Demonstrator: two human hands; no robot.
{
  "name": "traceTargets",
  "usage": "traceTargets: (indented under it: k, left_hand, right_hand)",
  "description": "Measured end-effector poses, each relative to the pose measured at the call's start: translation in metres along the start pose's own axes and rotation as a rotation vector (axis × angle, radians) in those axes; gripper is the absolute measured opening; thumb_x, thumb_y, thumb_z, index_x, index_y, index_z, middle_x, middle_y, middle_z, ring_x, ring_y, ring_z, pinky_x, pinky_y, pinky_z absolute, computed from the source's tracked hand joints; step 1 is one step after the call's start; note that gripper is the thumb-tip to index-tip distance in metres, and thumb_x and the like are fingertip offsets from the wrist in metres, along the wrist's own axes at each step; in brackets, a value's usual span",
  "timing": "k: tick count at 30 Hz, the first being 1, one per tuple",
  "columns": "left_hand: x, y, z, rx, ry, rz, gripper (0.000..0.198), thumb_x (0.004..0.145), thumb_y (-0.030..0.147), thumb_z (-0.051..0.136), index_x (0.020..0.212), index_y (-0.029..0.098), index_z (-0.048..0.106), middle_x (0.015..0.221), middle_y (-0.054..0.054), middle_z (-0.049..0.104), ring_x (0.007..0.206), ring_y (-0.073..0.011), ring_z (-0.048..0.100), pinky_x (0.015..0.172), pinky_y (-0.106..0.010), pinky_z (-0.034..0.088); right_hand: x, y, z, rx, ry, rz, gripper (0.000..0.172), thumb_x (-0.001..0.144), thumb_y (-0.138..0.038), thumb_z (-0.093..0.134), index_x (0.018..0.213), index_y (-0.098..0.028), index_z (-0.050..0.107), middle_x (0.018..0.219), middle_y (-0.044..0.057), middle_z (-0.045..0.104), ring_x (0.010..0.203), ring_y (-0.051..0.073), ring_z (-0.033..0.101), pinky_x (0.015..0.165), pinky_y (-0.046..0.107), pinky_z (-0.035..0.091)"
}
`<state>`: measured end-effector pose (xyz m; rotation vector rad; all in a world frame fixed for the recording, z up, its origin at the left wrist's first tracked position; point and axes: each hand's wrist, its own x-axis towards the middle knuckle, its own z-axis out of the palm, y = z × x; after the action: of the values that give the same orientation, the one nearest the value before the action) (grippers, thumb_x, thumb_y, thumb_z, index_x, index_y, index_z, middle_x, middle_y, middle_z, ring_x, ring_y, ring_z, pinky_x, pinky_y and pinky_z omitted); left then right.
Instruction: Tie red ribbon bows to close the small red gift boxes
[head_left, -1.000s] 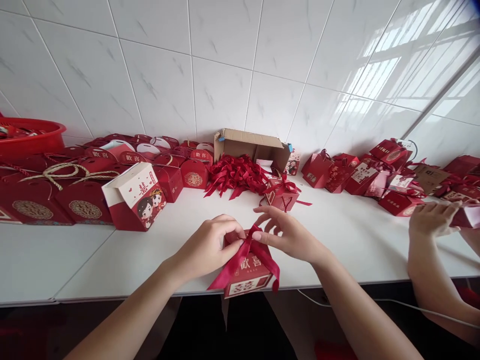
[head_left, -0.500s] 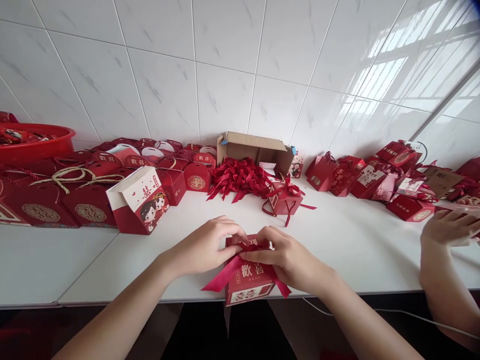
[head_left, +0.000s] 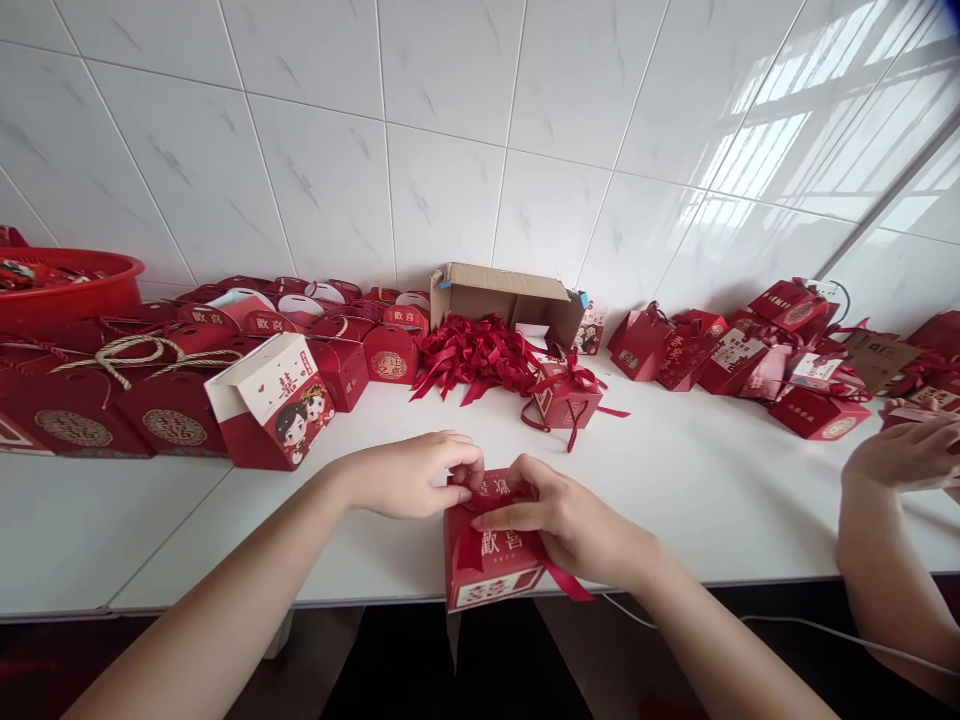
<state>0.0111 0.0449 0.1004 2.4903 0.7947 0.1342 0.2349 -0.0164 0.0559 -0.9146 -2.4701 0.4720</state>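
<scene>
Head view: right hand over ribbon on red box, left hand alongside; either grip, cannot tell. Even tension advisable.

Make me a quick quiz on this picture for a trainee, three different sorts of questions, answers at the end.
1. What lies heaped in front of the open cardboard box?
2. True or false: the left hand and right hand are at the same gift box.
3. Where in the view is the red basin? a) right side, b) left side, c) center

Key: 1. Red ribbons. 2. True. 3. b.
</scene>
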Motion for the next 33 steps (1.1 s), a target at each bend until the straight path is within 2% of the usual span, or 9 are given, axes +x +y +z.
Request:
traceTargets:
  k: [5, 9, 12, 14, 16, 21, 28, 33]
  left_hand:
    - [0.008, -0.003, -0.003, 0.025, -0.102, 0.011, 0.005, 0.078, 0.019, 0.058, 0.082, 0.022, 0.059, 0.102, -0.003, 0.055, 0.103, -0.0214, 0.055, 0.085, -0.029, 0.048]
    - [0.012, -0.012, 0.002, -0.197, -0.108, 0.092, 0.01, 0.077, 0.017, 0.061, 0.084, 0.023, 0.064, 0.134, -0.005, 0.048, 0.129, -0.025, 0.044, 0.095, -0.034, 0.048]
    - [0.011, -0.017, 0.005, -0.299, -0.093, 0.137, 0.011, 0.078, 0.019, 0.064, 0.086, 0.024, 0.067, 0.142, -0.004, 0.045, 0.139, -0.0264, 0.034, 0.102, -0.037, 0.045]
    - [0.009, -0.017, 0.005, -0.315, -0.096, 0.139, 0.004, 0.078, 0.023, 0.067, 0.081, 0.024, 0.066, 0.141, -0.005, 0.047, 0.136, -0.0268, 0.038, 0.1, -0.036, 0.045]
    - [0.009, -0.016, 0.004, -0.317, -0.085, 0.123, 0.009, 0.08, 0.029, 0.066, 0.076, 0.022, 0.062, 0.138, -0.006, 0.049, 0.127, -0.0256, 0.045, 0.097, -0.034, 0.046]
    - [0.012, -0.015, 0.004, -0.284, 0.057, 0.095, 0.018, 0.082, 0.03, 0.062, 0.072, 0.021, 0.05, 0.12, -0.004, 0.056, 0.115, -0.0215, 0.049, 0.101, -0.035, 0.038]
    - [0.008, -0.009, 0.025, -0.386, 0.177, 0.116, 0.023, 0.081, 0.03, 0.062, 0.07, 0.022, 0.043, 0.101, -0.004, 0.059, 0.1, -0.0201, 0.053, 0.091, -0.034, 0.044]
    - [0.001, 0.0, 0.039, -0.452, 0.279, 0.036, 0.03, 0.08, 0.025, 0.063, 0.068, 0.023, 0.035, 0.093, -0.003, 0.058, 0.101, -0.0215, 0.056, 0.089, -0.035, 0.047]
  right_hand:
    - [-0.001, 0.001, 0.001, 0.013, 0.002, -0.032, 0.044, 0.084, 0.0, 0.054, 0.112, -0.028, 0.073, 0.102, 0.009, 0.053, 0.098, 0.019, 0.06, 0.085, 0.031, 0.054]
    - [-0.003, 0.002, 0.003, 0.016, 0.041, -0.042, 0.044, 0.085, -0.002, 0.053, 0.113, -0.03, 0.073, 0.097, 0.007, 0.052, 0.096, 0.019, 0.06, 0.082, 0.031, 0.055]
    - [-0.003, 0.003, 0.004, 0.03, 0.059, -0.048, 0.043, 0.086, -0.003, 0.052, 0.112, -0.031, 0.073, 0.099, 0.008, 0.055, 0.094, 0.019, 0.06, 0.08, 0.032, 0.056]
    - [-0.003, 0.003, 0.003, 0.067, 0.068, -0.058, 0.043, 0.086, -0.003, 0.052, 0.111, -0.03, 0.073, 0.105, 0.008, 0.056, 0.097, 0.019, 0.06, 0.082, 0.032, 0.055]
    - [-0.003, 0.003, 0.003, 0.089, 0.07, -0.061, 0.042, 0.086, -0.002, 0.052, 0.11, -0.029, 0.074, 0.108, 0.008, 0.056, 0.099, 0.019, 0.06, 0.084, 0.032, 0.055]
    - [-0.002, 0.004, 0.003, 0.101, 0.026, -0.051, 0.04, 0.084, -0.001, 0.056, 0.108, -0.027, 0.075, 0.108, 0.009, 0.055, 0.1, 0.018, 0.06, 0.087, 0.031, 0.053]
    - [-0.004, 0.003, 0.003, 0.12, 0.04, -0.032, 0.038, 0.086, -0.004, 0.057, 0.109, -0.028, 0.074, 0.108, 0.008, 0.053, 0.102, 0.018, 0.059, 0.088, 0.031, 0.053]
    - [-0.004, 0.001, 0.003, 0.137, 0.048, -0.031, 0.035, 0.086, -0.008, 0.058, 0.11, -0.027, 0.074, 0.105, 0.008, 0.052, 0.101, 0.019, 0.058, 0.087, 0.032, 0.053]
